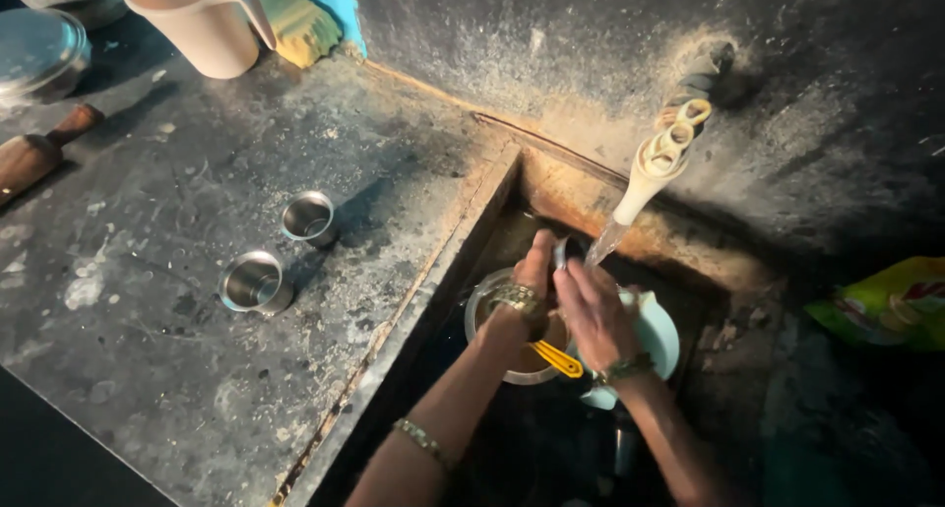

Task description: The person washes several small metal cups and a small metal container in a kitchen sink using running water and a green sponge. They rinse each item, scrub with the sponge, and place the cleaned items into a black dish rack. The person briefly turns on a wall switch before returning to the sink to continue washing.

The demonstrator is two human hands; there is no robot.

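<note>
Rinsing step, I judge: my left hand [527, 281] and right hand [591, 310] grip a small steel cup [561, 253] together under the tap [655, 167]; next, keep turning it in the stream.

small steel utensil [560, 253] | held under tap stream | over sink

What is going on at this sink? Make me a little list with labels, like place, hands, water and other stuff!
place: dark stone counter with a sunken sink
left hand: on a small shiny metal item under the water
right hand: beside it, on the same item
water: running from a pale tap
in the sink: steel bowl, yellow utensil, light blue dish
on the counter: two steel cups, pale jug, wooden rolling pin
</note>
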